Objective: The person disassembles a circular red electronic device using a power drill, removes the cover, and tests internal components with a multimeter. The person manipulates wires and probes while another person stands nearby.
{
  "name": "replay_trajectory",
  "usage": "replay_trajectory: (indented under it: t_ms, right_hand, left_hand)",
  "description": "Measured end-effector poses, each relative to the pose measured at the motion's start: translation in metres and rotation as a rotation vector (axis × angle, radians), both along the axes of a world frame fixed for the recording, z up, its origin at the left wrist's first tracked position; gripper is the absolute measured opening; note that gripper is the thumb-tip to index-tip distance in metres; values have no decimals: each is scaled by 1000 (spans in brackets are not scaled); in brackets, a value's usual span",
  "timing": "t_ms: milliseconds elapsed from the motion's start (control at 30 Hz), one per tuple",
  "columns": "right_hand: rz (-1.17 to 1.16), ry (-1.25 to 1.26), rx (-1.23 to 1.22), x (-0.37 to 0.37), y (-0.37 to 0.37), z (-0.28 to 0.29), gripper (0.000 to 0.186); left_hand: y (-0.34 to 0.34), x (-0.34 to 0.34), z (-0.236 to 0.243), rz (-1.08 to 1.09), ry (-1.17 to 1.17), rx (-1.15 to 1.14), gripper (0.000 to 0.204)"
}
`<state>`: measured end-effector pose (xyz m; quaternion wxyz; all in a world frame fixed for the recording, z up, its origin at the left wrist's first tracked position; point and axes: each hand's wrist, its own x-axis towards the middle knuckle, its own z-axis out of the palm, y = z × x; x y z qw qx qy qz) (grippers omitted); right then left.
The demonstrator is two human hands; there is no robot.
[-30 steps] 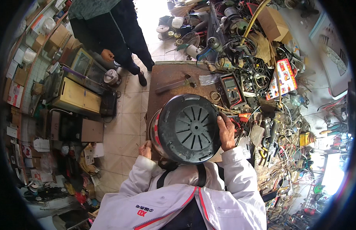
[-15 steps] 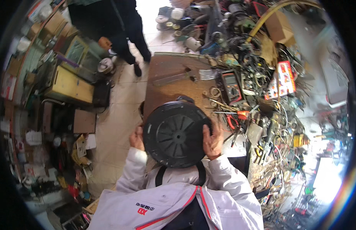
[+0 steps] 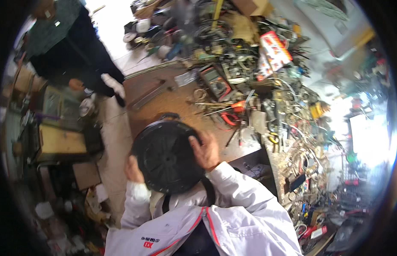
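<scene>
A black round appliance (image 3: 167,158) with a radially ribbed face and a small centre hole is held up in front of my chest. A dark handle (image 3: 169,115) sticks out at its far edge. My left hand (image 3: 133,170) presses against its left side, fingers partly hidden by the rim. My right hand (image 3: 206,151) clasps the right side, with the thumb lying over the ribbed face. Beneath and beyond it lies the brown wooden table (image 3: 140,115).
On the table rest a multimeter (image 3: 214,82), an orange-handled screwdriver (image 3: 237,106), red-handled pliers (image 3: 228,119) and a long flat bar (image 3: 149,96). Tangled parts and tools heap up along the right. A person (image 3: 74,51) stands at the far left, near a yellow cabinet (image 3: 61,139).
The view has turned, so the table and tools sit further left. The appliance stays between both hands. My right hand has shifted further onto its face.
</scene>
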<state>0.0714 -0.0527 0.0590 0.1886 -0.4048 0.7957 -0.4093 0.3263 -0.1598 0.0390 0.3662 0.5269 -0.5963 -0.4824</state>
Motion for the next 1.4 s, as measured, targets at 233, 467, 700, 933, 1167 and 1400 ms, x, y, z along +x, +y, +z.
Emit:
replay_trajectory:
  t_ms: [233,467,700,933,1167,1400]
  right_hand:
    - [-60,-320,-285,6,1,-22,30]
    - [-60,-295,-189,13,-1,-11,40]
    - [-34,-46,-50,1,3,-15,44]
    - [-1,-146,-24,-3,1,-21,48]
    - [-54,-164,17,-14,4,-32,51]
    - [-21,-151,-10,7,-4,-18,56]
  left_hand:
    - [-2,7,-13,-4,295,111,56]
    - [53,40,-23,-27,497,235,78]
    - [30,41,-36,-111,152,-62,95]
    - [16,44,-38,-160,217,-59,101]
    - [6,46,-40,-177,215,-55,99]
    - [3,46,-33,-192,232,-19,99]
